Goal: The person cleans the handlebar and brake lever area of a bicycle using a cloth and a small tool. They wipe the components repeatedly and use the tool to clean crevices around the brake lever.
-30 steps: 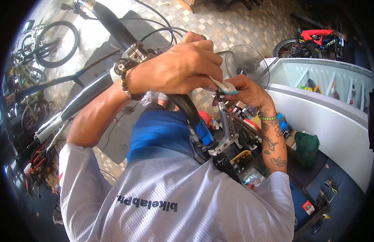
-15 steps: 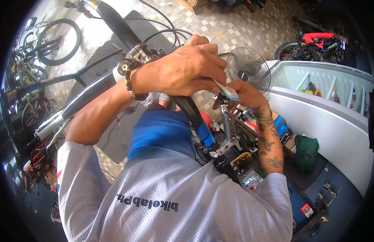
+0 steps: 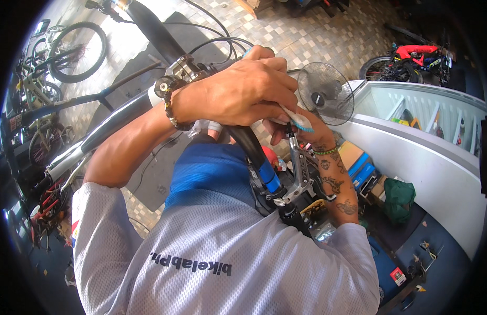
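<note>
My left hand [image 3: 238, 90] is closed around a brush, its white head [image 3: 301, 122] with light-blue bristles poking out below my fingers. A bit of its blue handle end shows above the knuckles. My right hand [image 3: 312, 131] is just behind the brush head, fingers curled at the black-tipped top of a silver metal arm [image 3: 301, 170] on a bicycle frame; the brush and my left hand partly hide them. Beside this arm a black tube [image 3: 243, 144] with a blue band [image 3: 268, 178] runs beneath my left wrist.
A metal clamp [image 3: 183, 68] holds the frame at upper left, near a silver tube [image 3: 114, 123]. Several bicycles [image 3: 75, 52] stand at far left. To the right are a fan [image 3: 325, 94], a glass-topped white chest [image 3: 401, 134], a green bag [image 3: 399, 201] and boxes.
My right hand and forearm have shifted left, closer under my left hand. The left hand and the brush have barely moved.
</note>
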A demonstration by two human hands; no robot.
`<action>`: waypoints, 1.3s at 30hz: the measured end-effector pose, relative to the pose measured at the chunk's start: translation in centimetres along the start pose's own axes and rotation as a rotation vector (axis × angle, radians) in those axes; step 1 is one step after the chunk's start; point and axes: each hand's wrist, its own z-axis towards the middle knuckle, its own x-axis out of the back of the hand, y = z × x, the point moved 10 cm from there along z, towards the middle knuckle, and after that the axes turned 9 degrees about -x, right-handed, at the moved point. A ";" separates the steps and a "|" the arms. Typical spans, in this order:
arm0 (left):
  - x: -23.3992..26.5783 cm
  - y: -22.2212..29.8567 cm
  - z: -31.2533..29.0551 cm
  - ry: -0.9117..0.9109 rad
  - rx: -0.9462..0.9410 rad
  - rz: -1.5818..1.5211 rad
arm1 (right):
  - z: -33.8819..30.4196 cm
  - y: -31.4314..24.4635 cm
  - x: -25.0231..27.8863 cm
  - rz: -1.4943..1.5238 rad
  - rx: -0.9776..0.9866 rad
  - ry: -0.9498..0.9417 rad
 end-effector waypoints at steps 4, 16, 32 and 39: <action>0.1 0.1 0.0 0.012 -0.007 0.005 | 0.6 0.2 -0.2 0.020 0.001 -0.050; 0.0 0.1 0.0 -0.004 0.005 -0.011 | -1.2 -0.7 0.6 -0.256 -0.184 0.142; 0.2 0.1 -0.1 0.042 0.011 0.014 | -3.0 -13.0 -3.2 -1.191 -0.544 0.263; -0.1 -0.1 -0.1 -0.028 0.063 0.040 | -3.4 -14.6 -4.9 -1.366 -0.494 0.377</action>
